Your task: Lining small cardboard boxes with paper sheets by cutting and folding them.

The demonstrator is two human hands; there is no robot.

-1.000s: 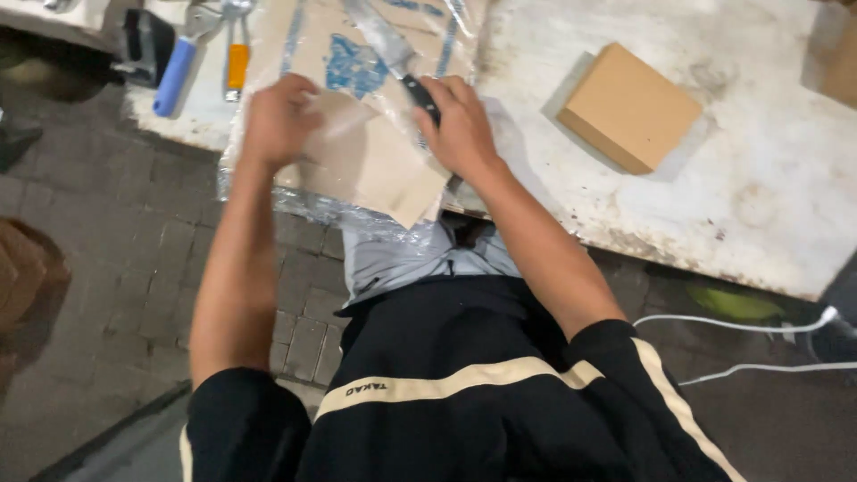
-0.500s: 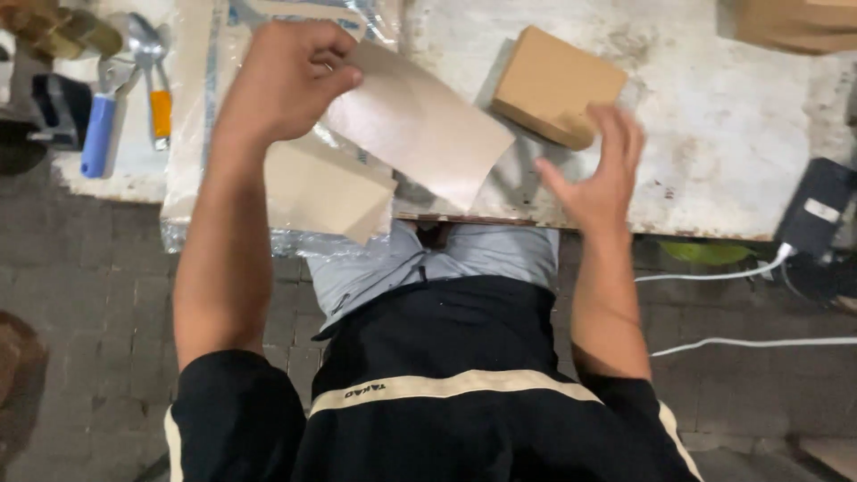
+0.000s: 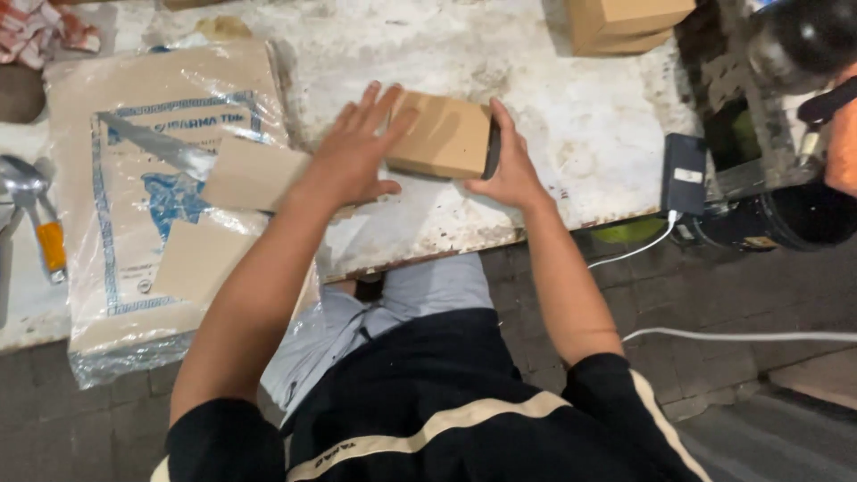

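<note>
Left hand (image 3: 353,152) spread flat, fingers overlapping small brown box (image 3: 442,136) at table (image 3: 571,134) centre. Right hand (image 3: 509,165) cupping box's 3 o'clock end, possibly pinching a dark object there. Plastic-wrapped bag (image 3: 134,178) at 9 o'clock.

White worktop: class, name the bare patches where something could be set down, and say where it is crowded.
Bare worktop lies between the plastic-wrapped pack and the stacked boxes, beyond the small cardboard box. More lies right of the right hand, before the phone. The left side is crowded; the left hand rests there.
</note>
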